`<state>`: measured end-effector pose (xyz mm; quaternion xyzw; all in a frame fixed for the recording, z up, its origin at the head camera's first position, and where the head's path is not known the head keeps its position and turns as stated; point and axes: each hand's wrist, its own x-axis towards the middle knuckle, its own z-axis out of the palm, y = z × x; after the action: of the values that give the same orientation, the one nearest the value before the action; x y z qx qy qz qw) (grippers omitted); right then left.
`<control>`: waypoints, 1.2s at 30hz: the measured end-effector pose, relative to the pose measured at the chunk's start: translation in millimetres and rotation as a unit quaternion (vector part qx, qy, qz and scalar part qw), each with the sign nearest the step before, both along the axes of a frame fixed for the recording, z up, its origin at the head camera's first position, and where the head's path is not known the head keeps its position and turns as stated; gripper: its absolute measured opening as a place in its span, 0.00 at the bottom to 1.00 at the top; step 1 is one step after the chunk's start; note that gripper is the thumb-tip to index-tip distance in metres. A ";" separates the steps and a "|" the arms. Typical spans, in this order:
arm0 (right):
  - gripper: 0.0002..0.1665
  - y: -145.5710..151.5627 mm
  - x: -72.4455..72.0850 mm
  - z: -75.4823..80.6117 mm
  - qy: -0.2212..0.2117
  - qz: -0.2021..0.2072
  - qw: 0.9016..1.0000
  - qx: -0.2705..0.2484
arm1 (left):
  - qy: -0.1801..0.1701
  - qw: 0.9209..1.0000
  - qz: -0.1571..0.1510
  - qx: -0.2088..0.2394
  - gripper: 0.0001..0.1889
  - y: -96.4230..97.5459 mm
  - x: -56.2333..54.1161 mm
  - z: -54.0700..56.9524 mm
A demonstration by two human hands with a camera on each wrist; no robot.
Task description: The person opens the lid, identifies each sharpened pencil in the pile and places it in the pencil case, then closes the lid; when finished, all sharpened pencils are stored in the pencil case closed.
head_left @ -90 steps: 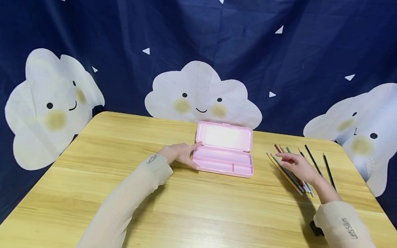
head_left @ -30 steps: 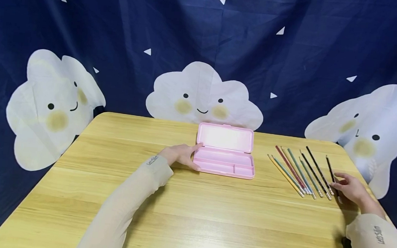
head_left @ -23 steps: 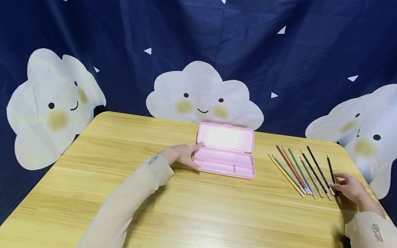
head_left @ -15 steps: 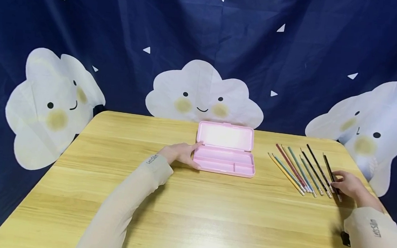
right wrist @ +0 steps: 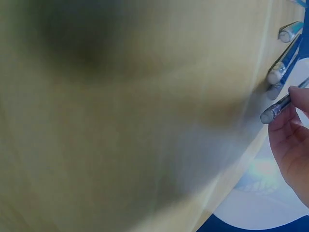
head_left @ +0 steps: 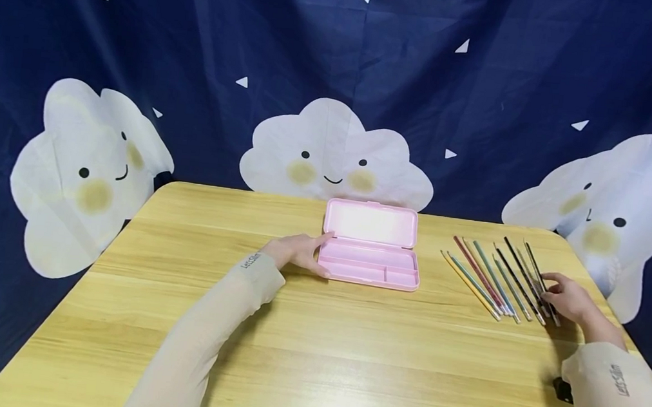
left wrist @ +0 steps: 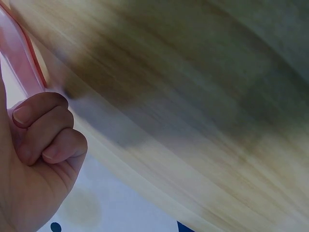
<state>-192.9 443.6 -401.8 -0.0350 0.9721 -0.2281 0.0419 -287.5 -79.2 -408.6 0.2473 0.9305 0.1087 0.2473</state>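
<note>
A pink pencil case (head_left: 371,224) lies open near the table's far edge, its lid tipped back and its divided base bare. My left hand (head_left: 295,252) holds its left end, forefinger by the hinge and thumb at the front corner; the other fingers curl into the palm in the left wrist view. At the right, my right hand (head_left: 567,297) pinches a black pencil (head_left: 534,264) near its eraser end (right wrist: 271,114), tip pointing away. Just left of it several pencils fan out on the table, among them a red pencil (head_left: 475,267) and a yellow pencil (head_left: 472,289).
The wooden table (head_left: 313,344) reaches to a dark blue curtain (head_left: 294,33) printed with white clouds. A small black object (head_left: 563,389) shows below the right sleeve (head_left: 613,384).
My right hand has moved from over the pencil fan to the black pencil at the far right, gripped it and shifted it left towards the others. The left hand stays at the case.
</note>
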 end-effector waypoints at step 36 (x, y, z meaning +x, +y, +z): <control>0.22 -130.1 -31.2 28.3 0.126 0.184 0.975 -0.021 | 0.005 1.000 0.003 -0.006 0.57 0.2 1.7 0.7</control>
<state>-224.1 313.5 -373.5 -0.2428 0.9414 -0.2306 -0.0399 -285.8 -79.0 -408.0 0.2438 0.9330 0.1022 0.2440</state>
